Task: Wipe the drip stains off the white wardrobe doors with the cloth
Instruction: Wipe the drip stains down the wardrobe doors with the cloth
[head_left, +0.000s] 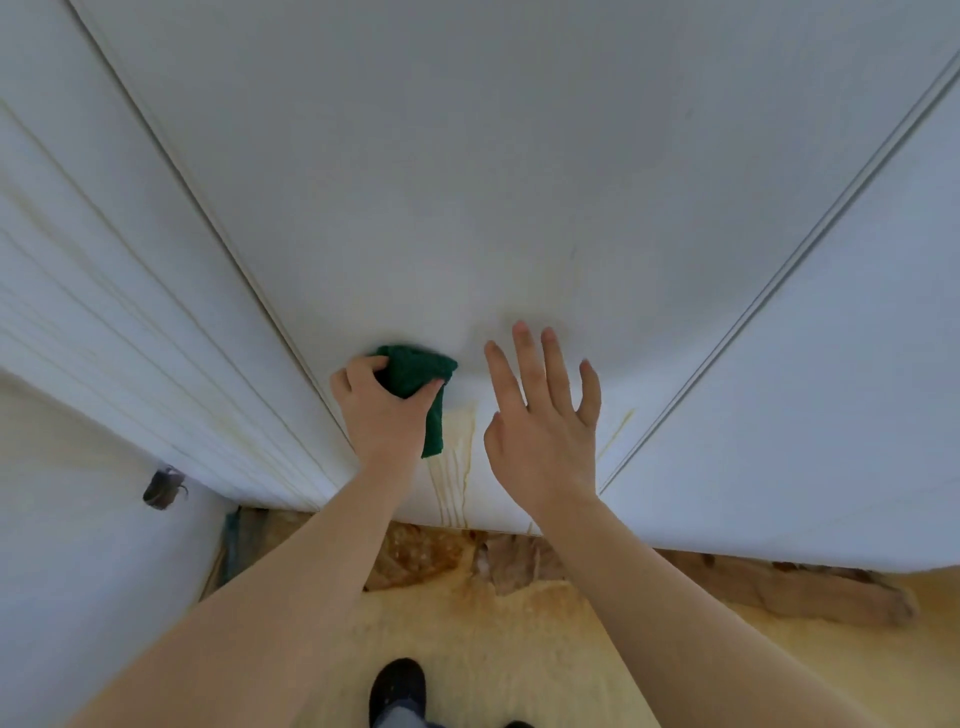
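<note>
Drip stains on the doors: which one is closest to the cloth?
The broad brown patch of streaks just below the green cloth in the left hand; the thin streak lies beyond the right hand.

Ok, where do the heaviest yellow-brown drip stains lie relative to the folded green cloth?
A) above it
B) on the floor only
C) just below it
C: the yellow-brown drip stains streak down the white wardrobe door just below the green cloth that the left hand grips.
</note>
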